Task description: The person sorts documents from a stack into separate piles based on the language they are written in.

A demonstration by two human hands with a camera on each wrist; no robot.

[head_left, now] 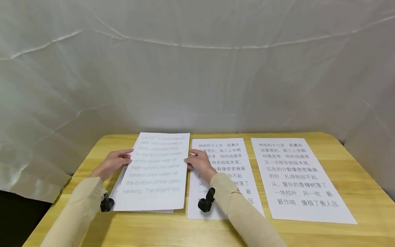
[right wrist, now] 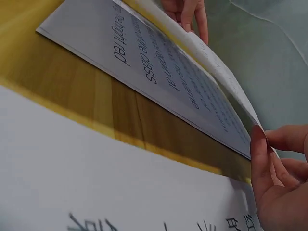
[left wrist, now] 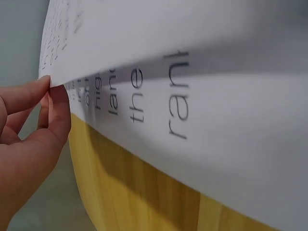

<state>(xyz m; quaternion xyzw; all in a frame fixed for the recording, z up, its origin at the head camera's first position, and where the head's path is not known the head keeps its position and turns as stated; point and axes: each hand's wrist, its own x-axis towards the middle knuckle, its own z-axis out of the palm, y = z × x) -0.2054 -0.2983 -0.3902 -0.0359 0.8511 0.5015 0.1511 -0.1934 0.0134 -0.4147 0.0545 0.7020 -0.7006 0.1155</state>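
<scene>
Between my two hands, a white sheet of paper (head_left: 154, 171) printed with English text is raised over another English sheet (right wrist: 144, 72) lying on the table. My left hand (head_left: 114, 162) pinches its left edge between thumb and fingers. At the opposite edge, my right hand (head_left: 200, 163) pinches the paper the same way. In the left wrist view, a shadowed gap shows between the raised sheet (left wrist: 144, 29) and the printed sheet below (left wrist: 216, 125). Most of the lower sheet is hidden from the head view.
Beside the raised paper lies a sheet with Chinese text (head_left: 222, 171), partly covered by my right forearm. Another Chinese sheet (head_left: 296, 178) lies farther right. All rest on a wooden table (head_left: 148, 226), with a pale fabric backdrop (head_left: 197, 79) behind it.
</scene>
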